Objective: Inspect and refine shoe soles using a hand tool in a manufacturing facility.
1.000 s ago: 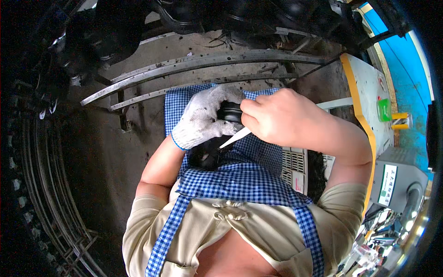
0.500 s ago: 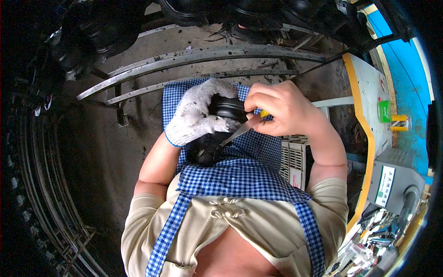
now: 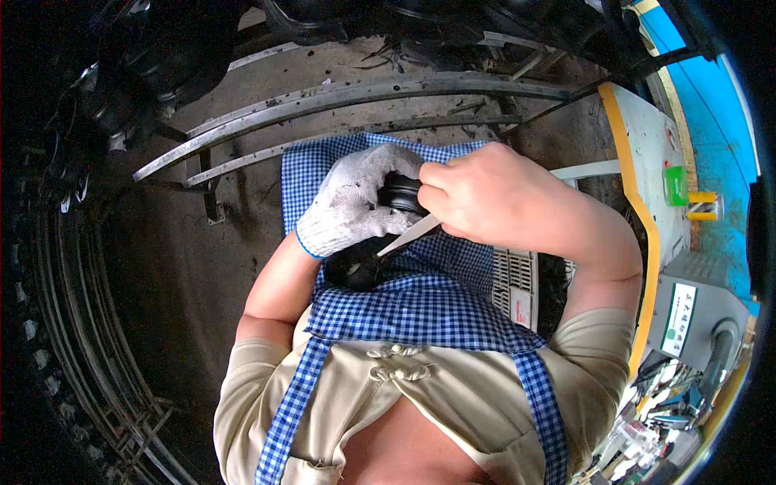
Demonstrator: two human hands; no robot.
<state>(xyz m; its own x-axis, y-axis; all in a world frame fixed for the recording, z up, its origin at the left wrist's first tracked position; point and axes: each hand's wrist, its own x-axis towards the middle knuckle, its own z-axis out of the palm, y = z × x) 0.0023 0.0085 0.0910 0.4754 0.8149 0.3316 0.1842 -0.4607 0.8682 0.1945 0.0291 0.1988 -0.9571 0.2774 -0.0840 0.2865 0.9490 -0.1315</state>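
In a grey-white knit glove, my left hand is wrapped around a black ribbed rubber part above my lap. My bare right hand is closed on a knife, and its fingertips rest at the rubber part's right side. From under those fingers the knife's pale blade slants down and left toward my lap; its handle is hidden in my fist. Black scraps lie on the blue checked apron just below the gloved hand.
Metal rails cross in front of me, with black rubber parts beyond. A light slatted crate stands right of my lap. Farther right are a white, yellow-edged table, a green item and a grey machine.
My right hand has turned over the rubber part, its elbow swinging outward, and the yellow handle no longer shows. My left hand has shifted slightly right, still around the part.
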